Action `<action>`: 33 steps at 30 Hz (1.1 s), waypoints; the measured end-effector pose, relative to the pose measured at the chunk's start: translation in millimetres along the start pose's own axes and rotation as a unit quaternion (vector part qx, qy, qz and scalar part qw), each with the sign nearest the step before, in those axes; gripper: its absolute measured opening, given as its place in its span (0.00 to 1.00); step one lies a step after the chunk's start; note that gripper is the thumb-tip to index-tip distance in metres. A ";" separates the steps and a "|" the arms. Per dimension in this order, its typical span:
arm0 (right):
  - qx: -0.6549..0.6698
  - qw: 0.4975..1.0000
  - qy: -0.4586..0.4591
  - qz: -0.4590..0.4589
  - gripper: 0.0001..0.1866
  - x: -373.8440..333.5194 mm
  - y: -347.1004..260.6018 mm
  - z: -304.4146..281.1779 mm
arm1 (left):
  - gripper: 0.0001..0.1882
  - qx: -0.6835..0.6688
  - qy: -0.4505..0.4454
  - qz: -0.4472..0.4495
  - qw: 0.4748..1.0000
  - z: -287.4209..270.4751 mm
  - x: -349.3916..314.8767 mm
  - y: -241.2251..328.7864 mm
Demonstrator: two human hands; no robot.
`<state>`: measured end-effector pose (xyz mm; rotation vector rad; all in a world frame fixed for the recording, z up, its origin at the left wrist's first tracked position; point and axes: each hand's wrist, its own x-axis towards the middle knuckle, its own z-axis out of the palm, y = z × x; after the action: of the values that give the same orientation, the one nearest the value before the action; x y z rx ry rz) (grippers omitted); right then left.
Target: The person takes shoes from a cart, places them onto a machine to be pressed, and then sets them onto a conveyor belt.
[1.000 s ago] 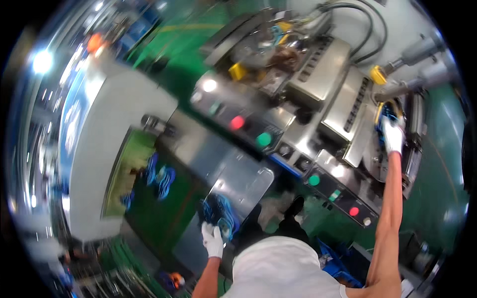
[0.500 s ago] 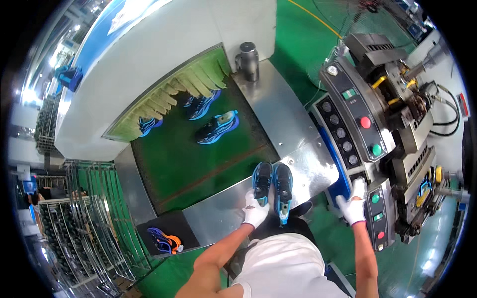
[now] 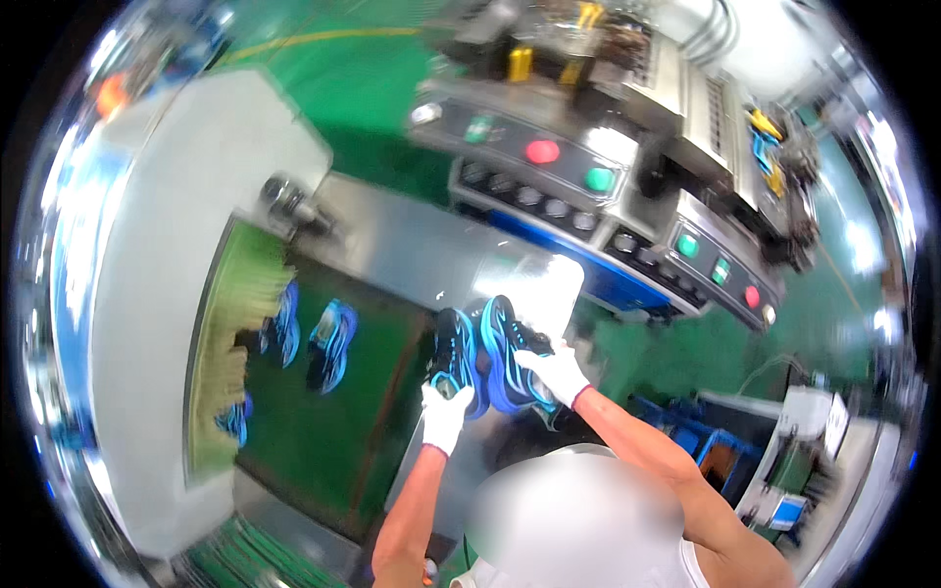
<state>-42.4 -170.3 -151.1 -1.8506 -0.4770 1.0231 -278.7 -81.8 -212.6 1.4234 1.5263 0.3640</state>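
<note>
Two black sneakers with bright blue trim are side by side in front of me, toes pointing away. My left hand [image 3: 445,417], in a white glove, grips the left sneaker [image 3: 452,341] at its heel. The white-gloved right hand [image 3: 557,373] is closed round the rear of the right sneaker [image 3: 500,343], fingers over its collar. Both sneakers tilt, showing their blue soles between them. They are over the metal edge of the conveyor [image 3: 323,451]; whether they touch it I cannot tell.
More blue and black sneakers [image 3: 333,348] lie on the green belt, some by the strip curtain [image 3: 221,333] of the white machine. A dark flask [image 3: 294,203] stands on the metal ledge. Beyond are press machines with button panels [image 3: 549,152]. At right stands a cluttered bench [image 3: 784,480].
My view has swung to the right. My right hand has left the press panel and taken hold of the right sneaker. The left hand still holds the other one.
</note>
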 end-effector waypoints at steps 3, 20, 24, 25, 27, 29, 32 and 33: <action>0.110 0.989 0.065 0.069 0.39 -55.9 -19.1 -63.2 | 0.42 0.058 -0.168 0.027 0.984 21.9 -23.0 62.5; 0.114 0.531 0.839 0.027 0.36 -474.0 114.1 -318.8 | 0.21 0.132 -0.650 0.462 0.589 338.6 -396.3 282.6; 0.080 0.451 0.887 0.047 0.41 -548.0 129.3 -392.4 | 0.34 0.152 -0.634 0.541 0.532 438.7 -521.4 302.4; 0.057 0.447 0.889 0.078 0.42 -562.9 151.0 -409.7 | 0.38 0.111 -0.633 0.577 0.503 464.8 -554.6 293.9; -0.008 0.449 0.871 0.199 0.45 -579.4 177.7 -450.7 | 0.42 0.079 -0.628 0.616 0.470 523.3 -616.5 277.8; 0.031 0.453 0.837 0.307 0.48 -590.1 198.9 -493.8 | 0.42 0.082 -0.632 0.628 0.447 569.4 -660.2 269.5; 0.035 0.494 0.804 0.329 0.49 -598.8 217.4 -561.5 | 0.41 0.082 -0.571 0.683 0.449 621.1 -699.8 264.2; 0.010 0.480 0.797 0.367 0.47 -597.9 216.3 -576.1 | 0.41 0.088 -0.606 0.656 0.440 624.4 -705.4 267.9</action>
<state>59.4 -997.7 51.9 -2.0888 1.5378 -0.6240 256.0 -873.2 4.4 1.9918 -0.9699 -0.0583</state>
